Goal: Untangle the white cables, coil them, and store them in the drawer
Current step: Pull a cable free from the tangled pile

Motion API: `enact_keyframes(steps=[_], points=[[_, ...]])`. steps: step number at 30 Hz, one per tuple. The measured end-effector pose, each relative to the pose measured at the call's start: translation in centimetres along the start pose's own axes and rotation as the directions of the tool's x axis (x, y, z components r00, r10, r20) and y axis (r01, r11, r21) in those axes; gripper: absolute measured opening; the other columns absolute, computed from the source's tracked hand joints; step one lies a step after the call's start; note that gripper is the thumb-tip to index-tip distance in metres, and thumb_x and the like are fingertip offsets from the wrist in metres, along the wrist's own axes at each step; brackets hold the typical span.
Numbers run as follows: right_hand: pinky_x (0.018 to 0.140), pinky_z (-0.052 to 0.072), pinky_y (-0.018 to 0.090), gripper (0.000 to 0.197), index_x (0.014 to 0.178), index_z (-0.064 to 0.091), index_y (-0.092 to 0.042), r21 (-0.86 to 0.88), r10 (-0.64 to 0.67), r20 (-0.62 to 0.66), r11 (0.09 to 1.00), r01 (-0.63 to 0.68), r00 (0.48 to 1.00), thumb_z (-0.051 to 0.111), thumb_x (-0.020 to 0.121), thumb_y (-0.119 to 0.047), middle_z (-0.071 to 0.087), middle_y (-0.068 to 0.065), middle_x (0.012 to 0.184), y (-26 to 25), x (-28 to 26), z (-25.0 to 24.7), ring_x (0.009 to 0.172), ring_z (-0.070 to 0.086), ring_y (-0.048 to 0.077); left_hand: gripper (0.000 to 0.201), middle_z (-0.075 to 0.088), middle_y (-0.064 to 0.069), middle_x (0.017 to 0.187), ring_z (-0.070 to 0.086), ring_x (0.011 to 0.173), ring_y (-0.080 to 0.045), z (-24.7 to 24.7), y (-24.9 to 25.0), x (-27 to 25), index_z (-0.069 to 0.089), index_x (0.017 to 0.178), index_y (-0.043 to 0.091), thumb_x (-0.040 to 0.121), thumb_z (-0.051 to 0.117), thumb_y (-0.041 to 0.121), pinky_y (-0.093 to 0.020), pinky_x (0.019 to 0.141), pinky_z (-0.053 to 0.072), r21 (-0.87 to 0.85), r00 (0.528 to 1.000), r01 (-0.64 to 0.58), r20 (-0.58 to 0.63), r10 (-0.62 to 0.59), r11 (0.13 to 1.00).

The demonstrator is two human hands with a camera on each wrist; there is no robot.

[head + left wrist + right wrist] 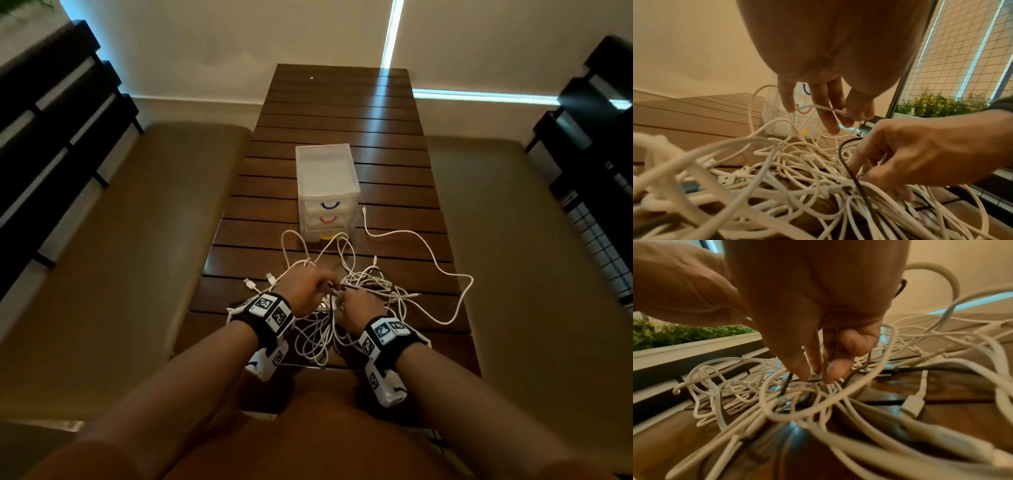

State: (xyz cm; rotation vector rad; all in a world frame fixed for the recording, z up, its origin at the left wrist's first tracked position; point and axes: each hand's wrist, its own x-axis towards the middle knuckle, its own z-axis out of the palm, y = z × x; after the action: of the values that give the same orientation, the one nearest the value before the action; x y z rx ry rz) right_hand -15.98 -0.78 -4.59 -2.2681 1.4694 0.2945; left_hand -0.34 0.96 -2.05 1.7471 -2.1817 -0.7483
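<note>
Fingers of left hand pinching 1 white strand; right hand fingertips digging into cables, grip unclear. Tangle on table, just before closed drawers. Best practice: trace pinched strand to plug, feed back through loops, skip black cable, avoid yanking knots tight.

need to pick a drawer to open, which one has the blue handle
The top drawer of the clear plastic drawer unit has the blue handle. The middle drawer has a red one, the bottom drawer a yellow one.
</note>
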Motion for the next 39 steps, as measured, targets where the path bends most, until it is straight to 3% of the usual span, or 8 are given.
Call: enact_keyframes(steps=[5, 10, 15, 20, 25, 29, 34, 39], points=[[0.081, 0.054, 0.041, 0.021, 0.103, 0.062, -0.015, -0.026, -0.025, -0.018, 0.999, 0.025, 1.000, 0.052, 0.089, -0.026, 0.067, 0.011, 0.101, -0.2, 0.3, -0.5, 0.095, 0.064, 0.034, 0.030, 0.065, 0.011, 0.108, 0.057, 0.107, -0.010, -0.2, 1.0, 0.2, 0.071, 0.100, 0.035, 0.089, 0.051, 0.016, -0.057, 0.117, 0.005, 0.153, 0.993, 0.088, -0.092, -0.074, 0.984], [0.084, 0.053, 0.043, 0.026, 0.116, 0.057, -0.016, -0.070, -0.030, 0.087, 0.997, 0.036, 0.996, 0.045, 0.094, -0.022, 0.065, 0.010, 0.112, -0.2, 1.0, -0.6, 0.101, 0.063, 0.032, 0.026, 0.069, 0.002, 0.104, 0.062, 0.094, -0.016, -0.3, 1.3, 0.6, 0.074, 0.099, 0.026, 0.089, 0.054, 0.012, -0.040, 0.092, 0.050, -0.050, 0.995, 0.028, -0.090, -0.033, 0.998], [0.089, 0.053, 0.044, 0.029, 0.115, 0.060, -0.013, -0.133, -0.044, 0.188, 0.989, 0.070, 0.981, 0.055, 0.089, -0.027, 0.063, 0.008, 0.115, 0.0, 1.3, -0.5, 0.106, 0.062, 0.029, 0.023, 0.058, 0.008, 0.116, 0.055, 0.104, -0.014, 0.4, 0.5, 0.8, 0.066, 0.112, 0.040, 0.090, 0.059, 0.035, -0.035, 0.092, 0.045, 0.030, 0.997, -0.075, -0.006, 0.076, 0.997], [0.068, 0.049, 0.032, 0.012, 0.089, 0.064, -0.013, 0.222, -0.155, 0.143, 0.967, 0.121, 0.978, 0.063, 0.085, -0.025, 0.066, 0.005, 0.087, 0.7, -0.2, -4.6, 0.082, 0.064, 0.020, 0.023, 0.071, 0.011, 0.101, 0.064, 0.089, -0.006, -0.1, 0.5, 1.4, 0.067, 0.108, 0.033, 0.087, 0.061, 0.028, -0.030, 0.084, 0.052, -0.057, 0.993, -0.081, -0.095, 0.075, 0.995], [0.052, 0.039, 0.016, 0.017, 0.083, 0.068, -0.012, 0.552, -0.159, -0.144, 0.806, 0.212, 0.977, 0.056, 0.094, -0.016, 0.061, -0.009, 0.065, 1.8, -2.8, -11.4, 0.055, 0.051, 0.000, 0.013, 0.073, 0.007, 0.089, 0.063, 0.078, -0.009, -0.2, -0.7, 1.9, 0.073, 0.092, 0.029, 0.088, 0.063, 0.023, -0.034, 0.084, 0.053, 0.023, 0.996, 0.013, -0.088, -0.011, 1.000], [0.048, 0.040, 0.014, 0.017, 0.083, 0.065, 0.001, 0.759, -0.081, -0.388, 0.538, 0.368, 0.918, 0.054, 0.094, -0.005, 0.058, 0.003, 0.062, 2.6, -4.0, -15.6, 0.052, 0.050, 0.008, 0.016, 0.071, 0.006, 0.101, 0.064, 0.091, -0.008, -1.1, -1.2, 2.0, 0.075, 0.094, 0.027, 0.089, 0.063, 0.017, -0.037, 0.087, 0.055, -0.139, 0.993, 0.117, 0.035, -0.113, 0.983], [0.052, 0.045, 0.017, 0.015, 0.088, 0.067, -0.001, 0.797, -0.146, -0.367, 0.461, 0.391, 0.919, 0.059, 0.094, -0.011, 0.066, 0.001, 0.068, 2.3, -4.0, -15.6, 0.058, 0.057, 0.010, 0.032, 0.065, 0.009, 0.112, 0.062, 0.105, -0.005, -6.3, 2.8, 2.8, 0.066, 0.113, 0.022, 0.086, 0.066, 0.005, -0.026, 0.093, 0.051, -0.604, 0.995, -0.060, -0.100, -0.001, 0.795], [0.049, 0.044, 0.013, 0.008, 0.091, 0.067, -0.013, 0.845, -0.012, -0.463, 0.297, 0.445, 0.886, 0.064, 0.088, -0.006, 0.066, -0.005, 0.065, 1.2, -3.3, -14.7, 0.053, 0.057, 0.002, 0.016, 0.071, -0.006, 0.088, 0.067, 0.084, -0.019, -8.5, 5.6, 3.6, 0.072, 0.096, 0.010, 0.094, 0.060, 0.020, -0.043, 0.084, 0.055, -0.498, 0.994, -0.111, -0.044, 0.103, 0.860]])
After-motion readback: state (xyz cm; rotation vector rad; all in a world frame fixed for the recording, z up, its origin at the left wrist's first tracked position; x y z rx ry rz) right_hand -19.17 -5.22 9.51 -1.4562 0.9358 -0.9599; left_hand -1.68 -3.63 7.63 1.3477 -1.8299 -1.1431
